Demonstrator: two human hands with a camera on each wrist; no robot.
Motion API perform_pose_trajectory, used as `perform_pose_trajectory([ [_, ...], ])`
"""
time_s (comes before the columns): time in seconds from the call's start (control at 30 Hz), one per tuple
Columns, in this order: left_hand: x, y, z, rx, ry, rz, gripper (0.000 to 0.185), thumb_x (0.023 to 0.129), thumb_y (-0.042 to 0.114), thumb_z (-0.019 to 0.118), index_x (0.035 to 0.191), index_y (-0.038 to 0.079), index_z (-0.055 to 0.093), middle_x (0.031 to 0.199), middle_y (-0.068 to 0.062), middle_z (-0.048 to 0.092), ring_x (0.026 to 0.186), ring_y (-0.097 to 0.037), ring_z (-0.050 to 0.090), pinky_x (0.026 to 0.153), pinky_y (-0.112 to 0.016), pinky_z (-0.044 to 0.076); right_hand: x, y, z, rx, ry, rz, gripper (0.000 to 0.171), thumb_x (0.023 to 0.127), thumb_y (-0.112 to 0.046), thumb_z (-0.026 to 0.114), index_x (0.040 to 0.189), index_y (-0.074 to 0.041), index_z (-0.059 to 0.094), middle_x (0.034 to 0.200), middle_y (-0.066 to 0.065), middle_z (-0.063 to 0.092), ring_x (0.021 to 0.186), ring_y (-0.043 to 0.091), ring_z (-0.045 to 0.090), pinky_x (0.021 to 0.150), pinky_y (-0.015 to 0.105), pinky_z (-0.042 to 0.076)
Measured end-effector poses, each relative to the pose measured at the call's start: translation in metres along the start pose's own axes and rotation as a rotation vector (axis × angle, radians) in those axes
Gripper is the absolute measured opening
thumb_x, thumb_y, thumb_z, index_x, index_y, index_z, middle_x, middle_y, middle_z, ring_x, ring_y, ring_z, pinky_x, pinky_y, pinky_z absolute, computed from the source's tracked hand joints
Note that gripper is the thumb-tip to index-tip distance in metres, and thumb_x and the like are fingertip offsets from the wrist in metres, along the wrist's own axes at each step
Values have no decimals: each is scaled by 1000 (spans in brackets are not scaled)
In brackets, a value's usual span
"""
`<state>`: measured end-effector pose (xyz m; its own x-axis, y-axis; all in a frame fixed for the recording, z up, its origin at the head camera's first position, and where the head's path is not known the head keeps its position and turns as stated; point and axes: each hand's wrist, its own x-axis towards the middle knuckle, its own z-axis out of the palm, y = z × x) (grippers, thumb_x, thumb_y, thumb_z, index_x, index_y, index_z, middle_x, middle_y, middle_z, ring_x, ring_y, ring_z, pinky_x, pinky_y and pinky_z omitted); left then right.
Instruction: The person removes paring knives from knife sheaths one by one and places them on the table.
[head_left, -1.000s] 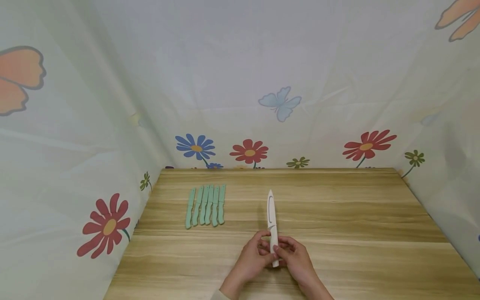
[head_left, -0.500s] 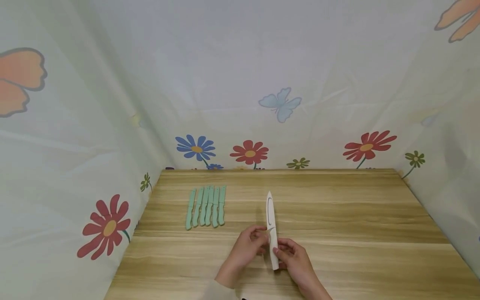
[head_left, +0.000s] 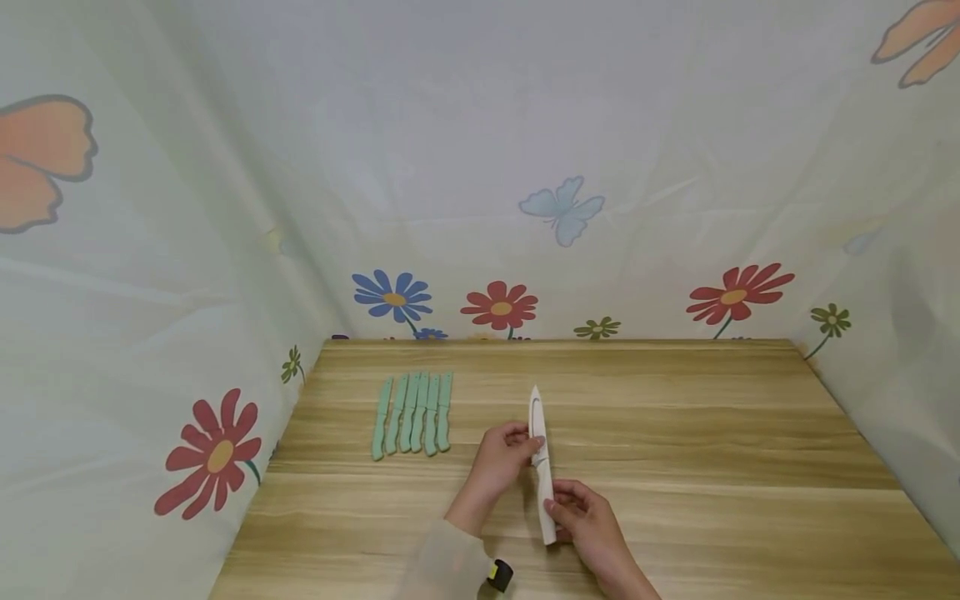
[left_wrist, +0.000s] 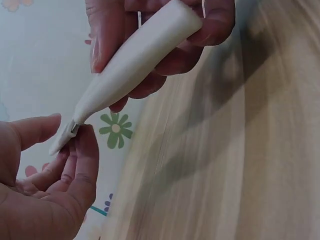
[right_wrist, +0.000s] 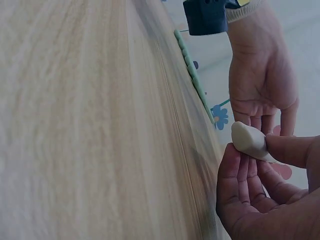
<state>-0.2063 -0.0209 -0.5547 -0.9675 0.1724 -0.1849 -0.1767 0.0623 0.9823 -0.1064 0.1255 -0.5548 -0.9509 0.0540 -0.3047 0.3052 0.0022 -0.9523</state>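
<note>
A white knife point(head_left: 545, 496) is held tilted above the table, tip pointing to the far side. My right hand point(head_left: 592, 525) grips its handle near the butt, thumb on top and fingers curled underneath. My left hand point(head_left: 497, 458) pinches the white blade part just beyond the handle, its thumb overlapping the blade in the head view. A small metallic patch shows where handle and blade part meet in the left wrist view, beside the left fingers point(left_wrist: 86, 155). The right wrist view shows the rounded handle butt point(right_wrist: 245, 137) between right thumb and fingers.
Several green knives point(head_left: 412, 417) lie side by side at the back left of the wooden table point(head_left: 712, 542). Flower-printed curtains point(head_left: 637, 208) stand behind the table and along its sides. A black device point(head_left: 501, 575) sits at the left wrist.
My left hand let go of the handle, moved forward along the knife and now pinches the blade part. The right hand keeps its grip; the knife has tilted slightly left.
</note>
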Motion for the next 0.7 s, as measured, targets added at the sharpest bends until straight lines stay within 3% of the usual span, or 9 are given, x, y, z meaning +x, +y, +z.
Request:
perform_pose_trajectory([
  [0.27, 6, 4, 5, 49, 2, 7, 23, 92, 15, 78, 109, 1, 73, 91, -5, 73, 77, -9, 64, 71, -27, 57, 1, -1, 0, 0, 20, 11, 36, 96, -6, 68, 129, 5, 63, 105, 11, 66, 84, 18, 64, 65, 32, 60],
  [0.5, 7, 6, 7, 49, -4, -1, 23, 91, 16, 79, 108, 1, 74, 89, -5, 74, 76, -9, 65, 73, -30, 58, 2, -4, 0, 3, 36, 21, 39, 98, -14, 69, 132, 2, 62, 101, 10, 68, 81, 18, 64, 62, 32, 59],
  [0.7, 6, 6, 9, 59, -3, 8, 22, 91, 15, 78, 107, 1, 74, 89, -5, 74, 76, -9, 65, 69, -25, 56, 1, -4, 0, -11, 22, 6, 34, 98, -11, 68, 129, 4, 63, 98, 9, 68, 81, 17, 63, 62, 30, 58],
])
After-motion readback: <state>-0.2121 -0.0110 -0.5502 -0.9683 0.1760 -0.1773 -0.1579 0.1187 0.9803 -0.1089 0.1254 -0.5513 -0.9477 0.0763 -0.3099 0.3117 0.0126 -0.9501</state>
